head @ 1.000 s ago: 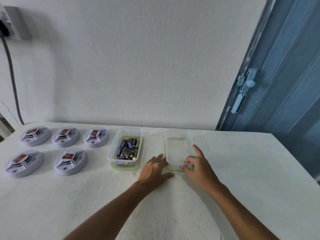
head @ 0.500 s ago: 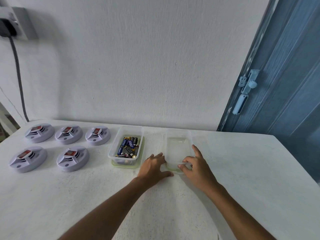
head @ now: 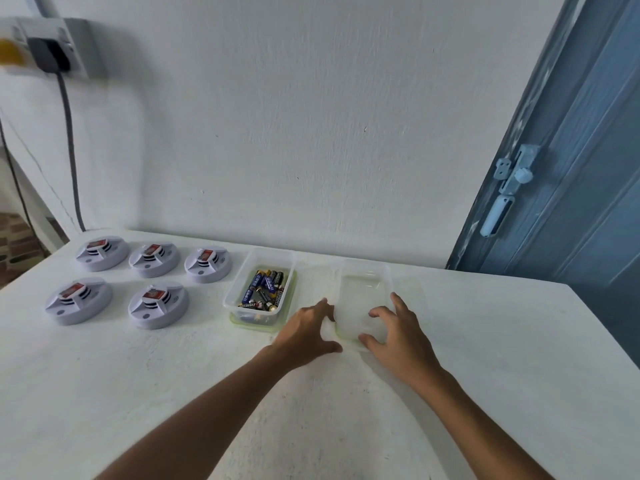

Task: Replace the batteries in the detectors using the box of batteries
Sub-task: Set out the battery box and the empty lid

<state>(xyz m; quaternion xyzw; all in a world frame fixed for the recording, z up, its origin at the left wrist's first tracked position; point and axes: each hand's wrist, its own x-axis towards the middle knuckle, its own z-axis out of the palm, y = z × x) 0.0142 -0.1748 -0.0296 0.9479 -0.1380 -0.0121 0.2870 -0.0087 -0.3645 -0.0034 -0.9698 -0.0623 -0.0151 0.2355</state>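
Observation:
Five round white detectors with red labels lie at the table's left: three in a back row and two in front. To their right stands a clear box holding several blue and black batteries. Further right is an empty clear container. My left hand rests against its left side with fairly straight fingers and the thumb spread along the near corner. My right hand pinches its near rim, index finger curled inside and thumb at the front.
The white table stands against a white wall. A wall socket with a black plug and a hanging cable are at upper left. A blue door with a latch borders the table's back right; the table's right edge drops off there.
Both hands stay at the empty container. My right index finger has curled further over its rim and my left thumb has spread. The view has shifted slightly.

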